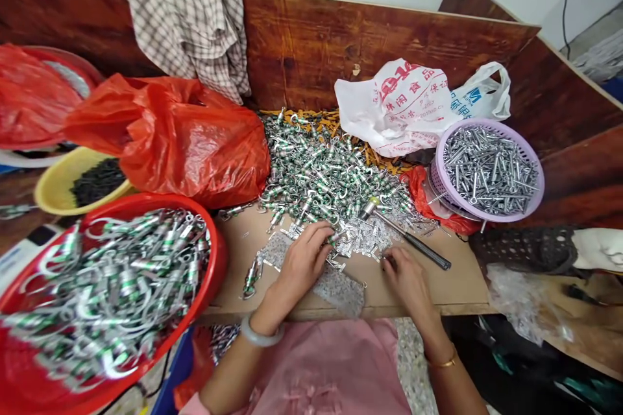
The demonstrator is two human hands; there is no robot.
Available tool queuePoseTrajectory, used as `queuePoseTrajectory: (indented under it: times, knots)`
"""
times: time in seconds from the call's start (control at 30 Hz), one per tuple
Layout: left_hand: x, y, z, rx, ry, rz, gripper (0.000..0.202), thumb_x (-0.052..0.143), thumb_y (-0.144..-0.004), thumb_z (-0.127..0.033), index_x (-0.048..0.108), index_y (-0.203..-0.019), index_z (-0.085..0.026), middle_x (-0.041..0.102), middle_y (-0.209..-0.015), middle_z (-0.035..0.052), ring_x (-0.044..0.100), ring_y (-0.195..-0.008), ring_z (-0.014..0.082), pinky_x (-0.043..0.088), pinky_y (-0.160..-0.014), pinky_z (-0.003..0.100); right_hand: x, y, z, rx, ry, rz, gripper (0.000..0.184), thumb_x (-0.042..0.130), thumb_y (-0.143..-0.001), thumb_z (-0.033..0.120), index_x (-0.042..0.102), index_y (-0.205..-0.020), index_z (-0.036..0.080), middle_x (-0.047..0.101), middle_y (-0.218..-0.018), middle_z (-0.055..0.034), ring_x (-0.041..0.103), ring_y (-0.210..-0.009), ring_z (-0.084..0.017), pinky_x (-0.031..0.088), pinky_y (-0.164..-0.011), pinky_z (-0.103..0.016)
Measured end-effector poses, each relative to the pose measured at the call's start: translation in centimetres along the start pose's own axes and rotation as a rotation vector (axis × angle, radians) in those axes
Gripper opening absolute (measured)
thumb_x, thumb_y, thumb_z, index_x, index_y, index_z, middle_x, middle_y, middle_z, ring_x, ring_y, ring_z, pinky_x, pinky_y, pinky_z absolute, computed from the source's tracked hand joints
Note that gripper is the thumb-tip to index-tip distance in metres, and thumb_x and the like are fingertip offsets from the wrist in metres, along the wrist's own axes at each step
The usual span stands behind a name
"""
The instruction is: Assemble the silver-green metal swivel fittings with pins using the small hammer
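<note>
My left hand point(302, 258) is curled at the near edge of a heap of green-and-silver metal hook fittings point(316, 165). Its thumb and fingers close around one such fitting point(337, 237), mostly hidden by the fingers. My right hand point(407, 280) hovers low over the tan board, fingertips pinched together; what they hold, if anything, is too small to make out. Between and beyond both hands lie small flat metal plates point(357, 238). A hammer point(413, 241) with a black grip rests to the right, its yellow-tipped head against the heap. A single fitting point(250, 280) lies left of my left hand.
A red basin point(214, 233) full of hook fittings stands at left, beside a yellow bowl point(51, 191) of dark parts and a red plastic bag point(195, 136). At right is a purple basket point(440, 172) of metal pins. A wooden panel point(302, 45) borders the back.
</note>
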State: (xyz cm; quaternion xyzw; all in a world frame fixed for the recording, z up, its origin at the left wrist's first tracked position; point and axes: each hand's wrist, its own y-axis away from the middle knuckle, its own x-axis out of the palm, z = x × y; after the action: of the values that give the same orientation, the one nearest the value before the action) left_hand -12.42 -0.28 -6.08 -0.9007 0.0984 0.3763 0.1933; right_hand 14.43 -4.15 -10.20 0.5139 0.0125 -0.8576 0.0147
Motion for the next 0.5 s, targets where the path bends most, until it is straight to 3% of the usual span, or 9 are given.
queuePoseTrajectory:
  times: [0.13,0.3,0.4,0.5]
  knots:
    - [-1.0,2.2,-0.5,-0.047,0.168,0.123,0.022,0.053,-0.1,-0.021,0.066,-0.118,-0.022,0.07,-0.101,0.0078,0.066,-0.094,0.0227,0.054,-0.084,0.037,-0.8,0.0,1.3,0.022,-0.167,-0.087,0.022,0.05,-0.097,0.03,0.07,-0.099,0.022,0.072,-0.096,-0.0066,0.067,-0.089,-0.023,0.05,-0.08,-0.034]
    - [-1.2,4.3,-1.9,-0.081,0.286,0.262,0.035,0.047,-0.1,-0.013,0.069,-0.124,-0.027,0.07,-0.107,0.0092,0.066,-0.098,0.022,0.054,-0.085,0.035,-1.6,1.0,4.2,-0.033,-0.484,-0.137,0.024,0.052,-0.099,0.031,0.075,-0.105,0.024,0.069,-0.101,-0.0079,0.067,-0.097,-0.022,0.055,-0.084,-0.034]
    - [-0.8,4.8,-2.2,-0.134,0.366,0.249,0.029,0.053,-0.097,-0.013,0.068,-0.119,-0.024,0.071,-0.106,0.0084,0.067,-0.097,0.0216,0.054,-0.085,0.033,-1.3,1.7,6.6,-0.052,-0.587,-0.097,0.021,0.056,-0.099,0.029,0.074,-0.106,0.024,0.071,-0.102,-0.0078,0.068,-0.097,-0.022,0.056,-0.084,-0.033]
    - [-0.4,4.9,-2.1,-0.211,0.498,0.144,0.008,0.063,-0.094,-0.019,0.068,-0.101,-0.02,0.071,-0.094,0.0059,0.068,-0.089,0.0208,0.053,-0.08,0.031,-0.8,2.0,8.5,-0.086,-0.594,-0.079,0.015,0.056,-0.098,0.026,0.071,-0.1,0.024,0.071,-0.099,-0.0067,0.068,-0.094,-0.021,0.056,-0.083,-0.032]
